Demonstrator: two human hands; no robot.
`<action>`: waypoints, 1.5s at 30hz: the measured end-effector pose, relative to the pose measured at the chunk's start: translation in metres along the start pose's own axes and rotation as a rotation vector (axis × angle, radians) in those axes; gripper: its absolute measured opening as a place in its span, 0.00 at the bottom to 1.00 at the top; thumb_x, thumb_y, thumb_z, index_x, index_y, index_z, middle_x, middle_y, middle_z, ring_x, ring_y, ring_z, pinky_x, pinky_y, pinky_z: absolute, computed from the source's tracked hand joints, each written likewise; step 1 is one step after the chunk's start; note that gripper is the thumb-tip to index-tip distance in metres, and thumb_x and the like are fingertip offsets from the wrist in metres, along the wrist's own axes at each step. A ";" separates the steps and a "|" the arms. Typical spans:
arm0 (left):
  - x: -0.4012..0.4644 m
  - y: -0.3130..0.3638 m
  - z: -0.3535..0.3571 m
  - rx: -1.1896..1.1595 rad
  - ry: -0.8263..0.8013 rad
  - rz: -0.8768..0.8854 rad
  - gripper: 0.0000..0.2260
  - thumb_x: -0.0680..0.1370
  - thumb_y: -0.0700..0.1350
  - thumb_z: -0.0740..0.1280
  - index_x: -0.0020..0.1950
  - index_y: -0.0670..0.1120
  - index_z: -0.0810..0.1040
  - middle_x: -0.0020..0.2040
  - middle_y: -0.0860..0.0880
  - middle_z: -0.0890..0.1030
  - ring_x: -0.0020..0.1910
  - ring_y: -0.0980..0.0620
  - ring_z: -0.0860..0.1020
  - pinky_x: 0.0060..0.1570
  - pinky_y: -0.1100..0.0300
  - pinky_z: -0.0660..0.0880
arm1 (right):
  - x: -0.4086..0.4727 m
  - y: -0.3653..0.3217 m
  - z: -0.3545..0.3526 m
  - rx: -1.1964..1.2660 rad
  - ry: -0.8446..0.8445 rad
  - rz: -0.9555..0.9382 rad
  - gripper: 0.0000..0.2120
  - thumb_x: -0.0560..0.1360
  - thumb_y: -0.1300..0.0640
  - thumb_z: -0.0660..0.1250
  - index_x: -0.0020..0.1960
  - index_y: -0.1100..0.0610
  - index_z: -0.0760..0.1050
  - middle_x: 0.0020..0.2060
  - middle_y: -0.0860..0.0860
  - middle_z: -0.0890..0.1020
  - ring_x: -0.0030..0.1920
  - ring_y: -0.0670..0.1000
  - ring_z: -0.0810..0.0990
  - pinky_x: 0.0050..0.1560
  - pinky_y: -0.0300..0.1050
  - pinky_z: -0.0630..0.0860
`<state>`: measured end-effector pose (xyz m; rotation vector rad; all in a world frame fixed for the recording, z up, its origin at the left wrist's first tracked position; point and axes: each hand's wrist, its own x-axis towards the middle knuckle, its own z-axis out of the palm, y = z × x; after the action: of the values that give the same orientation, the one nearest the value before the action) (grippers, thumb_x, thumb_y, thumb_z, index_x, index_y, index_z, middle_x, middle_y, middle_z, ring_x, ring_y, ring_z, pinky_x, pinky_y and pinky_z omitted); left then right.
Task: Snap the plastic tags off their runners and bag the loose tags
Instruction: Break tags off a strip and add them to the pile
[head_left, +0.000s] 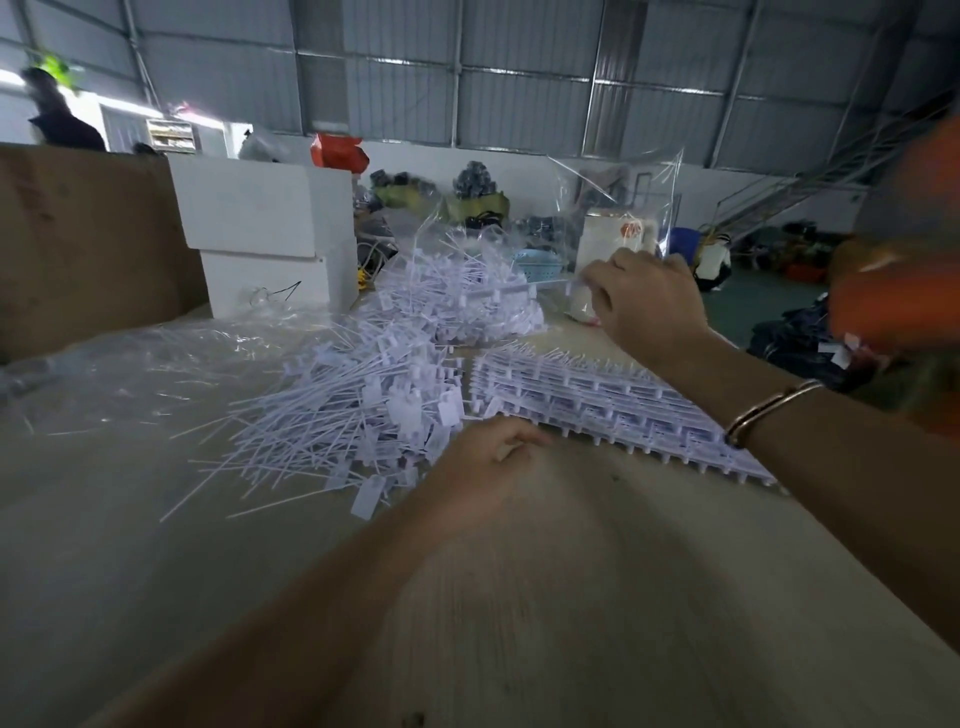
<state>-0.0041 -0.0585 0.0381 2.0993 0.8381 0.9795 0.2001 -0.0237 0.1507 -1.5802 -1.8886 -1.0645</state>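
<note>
We are working at a pale desk (519, 597) with both arms reaching forward. Our left hand (488, 457) is resting at the near edge of the loose tags (353, 410), fingers loosely curled and, as far as we can tell, gripping nothing. Our right hand (644, 306) is reaching farther out, its fingers pinching something small and white at the mouth of a clear bag (618, 208) that is standing open behind it; the blur keeps us from saying whether that is a tag or the bag's edge. The uncut runners (613, 405) are lying in a flat stack just right of our left hand and under our right forearm, their long axis running from near right toward far left. A second heap of tags (467, 291) is sitting in plastic just left of the right hand. We are judging the bagging to be under way: the left hand is nearer both the loose tags and the runners, so the next grab falls to it, sweeping left or reaching right.
</note>
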 end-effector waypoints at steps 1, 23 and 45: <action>-0.003 0.001 -0.005 -0.029 0.055 -0.022 0.13 0.79 0.41 0.60 0.48 0.58 0.78 0.52 0.52 0.81 0.50 0.54 0.79 0.49 0.67 0.73 | -0.002 -0.005 -0.007 0.039 0.011 0.022 0.13 0.78 0.55 0.57 0.57 0.56 0.77 0.48 0.57 0.81 0.48 0.59 0.77 0.51 0.52 0.68; -0.045 0.004 -0.024 -0.186 -0.152 -0.211 0.05 0.77 0.44 0.67 0.41 0.50 0.78 0.38 0.51 0.83 0.36 0.58 0.82 0.36 0.65 0.76 | 0.014 -0.124 -0.018 0.217 -0.687 0.226 0.18 0.75 0.66 0.59 0.62 0.58 0.76 0.61 0.56 0.77 0.57 0.57 0.77 0.55 0.44 0.75; -0.049 -0.043 -0.077 0.111 -0.080 -0.157 0.04 0.79 0.41 0.63 0.50 0.48 0.76 0.26 0.52 0.80 0.27 0.57 0.78 0.33 0.62 0.75 | -0.015 -0.114 -0.045 -0.358 -0.727 -0.037 0.18 0.79 0.48 0.50 0.49 0.52 0.76 0.37 0.48 0.72 0.47 0.52 0.71 0.54 0.50 0.63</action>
<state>-0.1037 -0.0485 0.0236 2.1136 1.0197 0.7774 0.0879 -0.0734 0.1350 -2.3891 -2.2583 -0.9533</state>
